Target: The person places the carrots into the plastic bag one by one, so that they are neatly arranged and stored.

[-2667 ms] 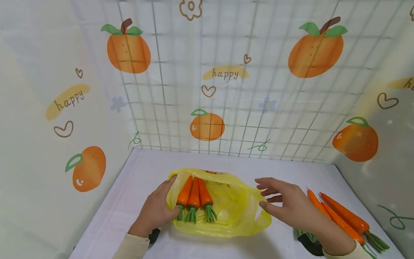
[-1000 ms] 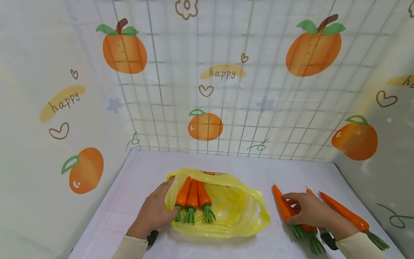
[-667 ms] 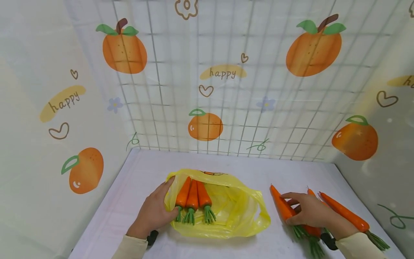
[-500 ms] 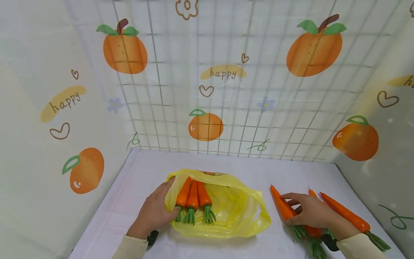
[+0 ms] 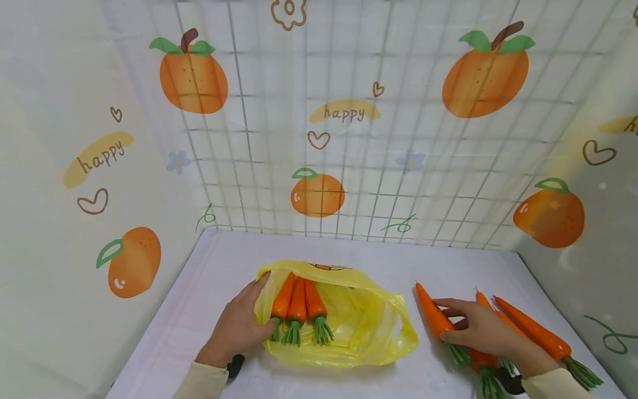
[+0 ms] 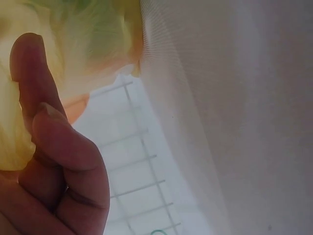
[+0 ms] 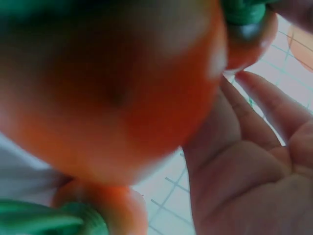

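Observation:
A yellow plastic bag (image 5: 369, 338) lies on its side with its mouth facing me. Three orange carrots (image 5: 297, 305) with green tops lie side by side in its left part. My left hand (image 5: 239, 324) grips the bag's left edge, the thumb at the mouth; in the left wrist view its curled fingers (image 6: 73, 147) press against the yellow film. Right of the bag, my right hand (image 5: 480, 327) pinches a carrot (image 5: 431, 310) near its green top, the tip pointing away. Under this hand and forearm is another carrot (image 5: 483, 360), partly hidden. A large blurred carrot (image 7: 117, 107) fills much of the right wrist view.
More carrots, one of them long (image 5: 535, 328), lie at the right side of the white table (image 5: 239, 249). A patterned curtain (image 5: 319, 138) with printed oranges stands behind and at both sides. Dark wrist straps (image 5: 235, 367) show near both sleeves.
My right hand has left the bag's right side, moved right and taken hold of a carrot. That carrot's tip has since shifted slightly left. My left hand stays on the bag.

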